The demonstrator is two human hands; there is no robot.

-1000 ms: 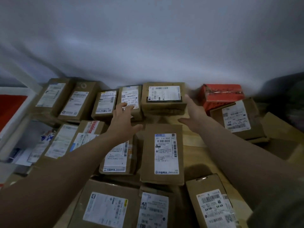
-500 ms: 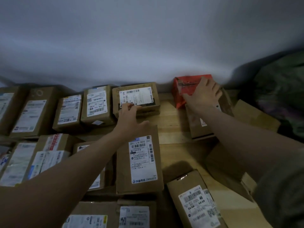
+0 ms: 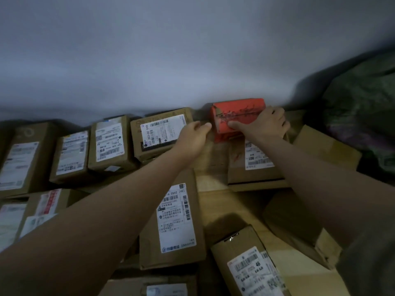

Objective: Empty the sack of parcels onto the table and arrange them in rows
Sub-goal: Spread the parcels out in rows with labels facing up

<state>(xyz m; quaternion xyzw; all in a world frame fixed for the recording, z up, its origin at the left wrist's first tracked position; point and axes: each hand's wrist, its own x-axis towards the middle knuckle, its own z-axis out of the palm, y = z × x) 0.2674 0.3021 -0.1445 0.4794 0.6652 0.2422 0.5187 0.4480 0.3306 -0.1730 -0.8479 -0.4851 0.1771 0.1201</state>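
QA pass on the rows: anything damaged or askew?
Yes. The red parcel by the wall, gripped by the right hand, has a torn, scuffed top. The box labelled 46 lies skewed to the rows. Left hand reaches toward the red parcel.

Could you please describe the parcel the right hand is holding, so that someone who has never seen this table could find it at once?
Follow the pale wall down to the back row of parcels on the wooden table. Past the right end of the brown boxes, against the wall, lies the red parcel, gripped by the right hand. It is the only red parcel; the others in view are brown cardboard.
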